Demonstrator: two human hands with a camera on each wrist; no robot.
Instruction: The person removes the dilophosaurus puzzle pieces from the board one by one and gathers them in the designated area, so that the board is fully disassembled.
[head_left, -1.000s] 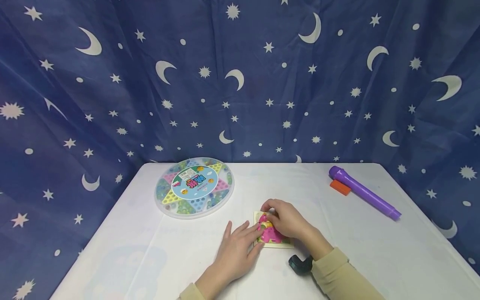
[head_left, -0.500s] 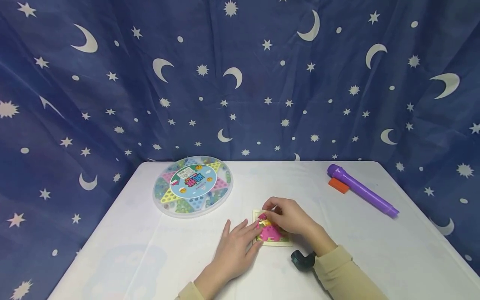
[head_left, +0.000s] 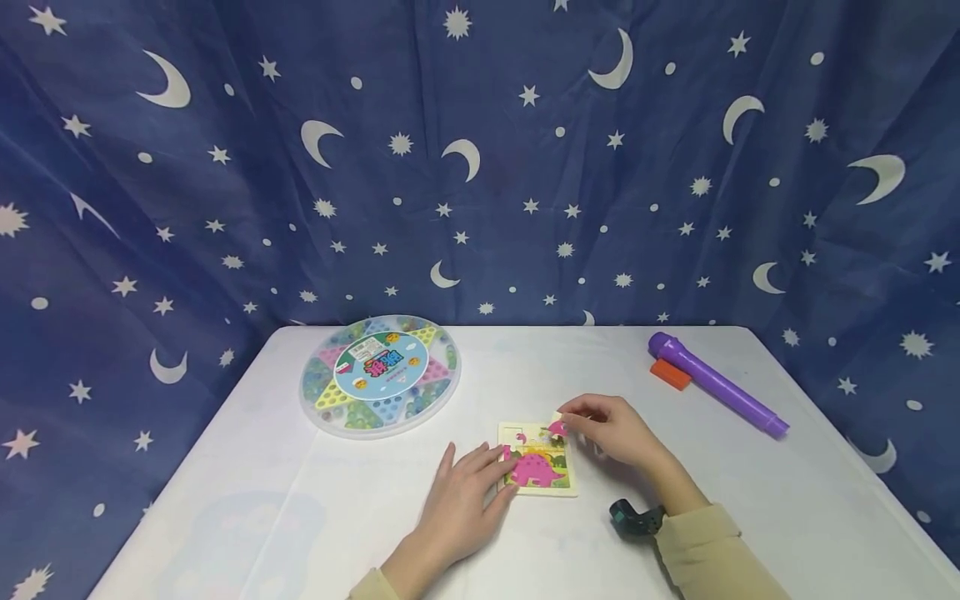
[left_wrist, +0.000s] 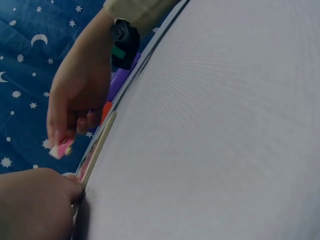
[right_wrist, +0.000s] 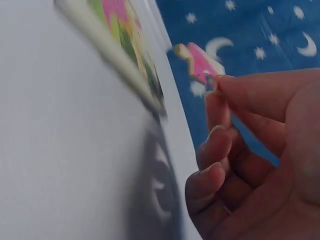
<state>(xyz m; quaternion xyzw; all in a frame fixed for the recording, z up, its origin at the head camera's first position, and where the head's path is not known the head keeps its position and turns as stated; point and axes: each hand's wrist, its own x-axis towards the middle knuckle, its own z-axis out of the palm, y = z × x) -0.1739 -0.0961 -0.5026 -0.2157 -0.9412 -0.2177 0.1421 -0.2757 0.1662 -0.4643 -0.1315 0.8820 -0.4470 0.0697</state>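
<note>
A small square jigsaw puzzle with a cream frame and a pink dinosaur picture lies on the white table. My left hand rests on its left edge, fingers extended over the frame and picture. Just above the puzzle's upper right corner, my right hand pinches a pink and white puzzle piece between thumb and fingertips. That puzzle piece is off the board, as the left wrist view also shows. Bare tray shows in the upper part of the puzzle, and a small pink bit remains at its upper left.
A round Chinese checkers set in a clear case lies at the back left. At the back right, a purple toy microphone lies beside an orange block. A black wrist camera sits by the right sleeve. A starry blue curtain hangs behind.
My right hand has lifted a pink puzzle piece from the upper part of the puzzle and moved right with it. My left hand has stayed on the puzzle's left edge.
</note>
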